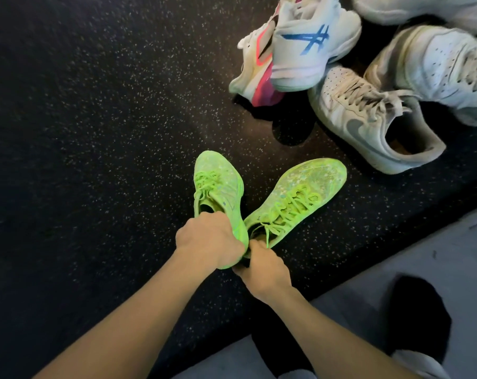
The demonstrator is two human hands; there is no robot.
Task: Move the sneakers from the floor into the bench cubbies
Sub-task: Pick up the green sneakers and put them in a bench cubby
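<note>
Pair, neon-green sneakers: left hand grips the left sneaker at its heel; right hand pinches the right sneaker collar, both on the floor. Best lifted together, heels firmly held. Bench cubbies not in view.

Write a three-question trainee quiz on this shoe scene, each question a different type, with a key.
1. True or false: the left hand grips the heel end of the left green sneaker.
2. Multiple choice: the white sneaker with blue stripes rests on
A. bare floor only
B. other sneakers in the pile
C. the right green sneaker
3. Fill in: the right hand holds the right green sneaker at its ____ end.

Key: 1 true; 2 B; 3 heel
</note>
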